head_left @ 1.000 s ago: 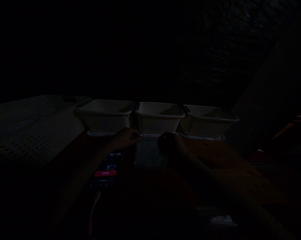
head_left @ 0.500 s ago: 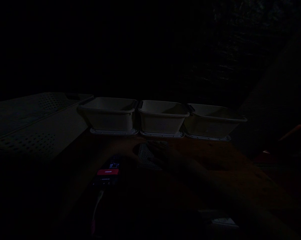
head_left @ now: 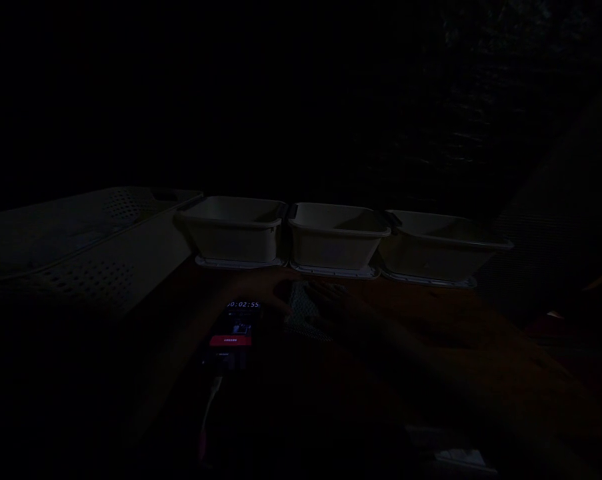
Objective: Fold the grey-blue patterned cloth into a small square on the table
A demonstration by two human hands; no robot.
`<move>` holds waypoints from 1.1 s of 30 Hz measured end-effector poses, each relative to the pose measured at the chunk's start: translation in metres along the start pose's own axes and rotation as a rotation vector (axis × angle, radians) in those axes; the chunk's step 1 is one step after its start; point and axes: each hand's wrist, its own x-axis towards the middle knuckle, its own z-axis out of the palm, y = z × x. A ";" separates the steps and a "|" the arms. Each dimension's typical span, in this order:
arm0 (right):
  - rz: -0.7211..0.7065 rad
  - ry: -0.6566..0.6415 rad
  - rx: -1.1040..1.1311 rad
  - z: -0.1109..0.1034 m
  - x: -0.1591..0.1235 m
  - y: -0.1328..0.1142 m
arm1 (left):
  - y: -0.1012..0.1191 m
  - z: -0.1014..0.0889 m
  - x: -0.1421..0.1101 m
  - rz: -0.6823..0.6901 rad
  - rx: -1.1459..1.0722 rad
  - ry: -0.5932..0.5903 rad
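Observation:
The scene is very dark. A small patterned cloth (head_left: 303,307), grey-looking in this light, lies on the wooden table between my two hands. My left hand (head_left: 265,285) is at the cloth's left side, fingers and thumb apart; whether it touches the edge is too dim to tell. Palm down, my right hand (head_left: 338,308) rests over the cloth's right part with its fingers spread. Below my left hand a lit phone (head_left: 231,340) shows a timer and a red bar, with a pale cable (head_left: 211,402) running from its lower end.
Three pale plastic bins (head_left: 231,241), (head_left: 335,247), (head_left: 435,257) stand in a row behind the cloth, each on a lid-like base. A large perforated basket (head_left: 155,233) stands at left. Bare wooden tabletop (head_left: 431,313) shows at right; a pale flat item (head_left: 461,457) lies near the bottom.
The view has shifted, so everything sits slightly further right. My left hand's fingers now reach further toward the cloth's far edge. Timer digits now show on the phone.

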 end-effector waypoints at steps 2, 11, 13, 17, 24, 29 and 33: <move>0.001 0.003 0.043 -0.004 -0.001 -0.002 | 0.002 0.001 0.001 0.007 -0.011 -0.047; -0.119 0.166 0.369 -0.025 -0.007 -0.026 | 0.008 0.007 0.002 0.017 0.014 -0.065; -0.137 0.154 0.319 -0.022 -0.006 -0.024 | 0.011 0.007 0.001 0.011 0.063 -0.071; -0.163 0.125 0.128 -0.009 -0.003 -0.012 | 0.017 0.006 -0.001 -0.077 0.259 -0.053; -0.085 0.006 0.046 -0.002 -0.004 -0.005 | 0.006 0.009 -0.004 -0.005 0.301 -0.075; -0.110 0.024 0.046 -0.002 -0.005 -0.006 | 0.004 0.007 -0.012 0.030 0.219 -0.051; -0.107 0.013 0.046 -0.004 -0.005 -0.008 | 0.008 0.005 -0.011 0.079 0.115 -0.006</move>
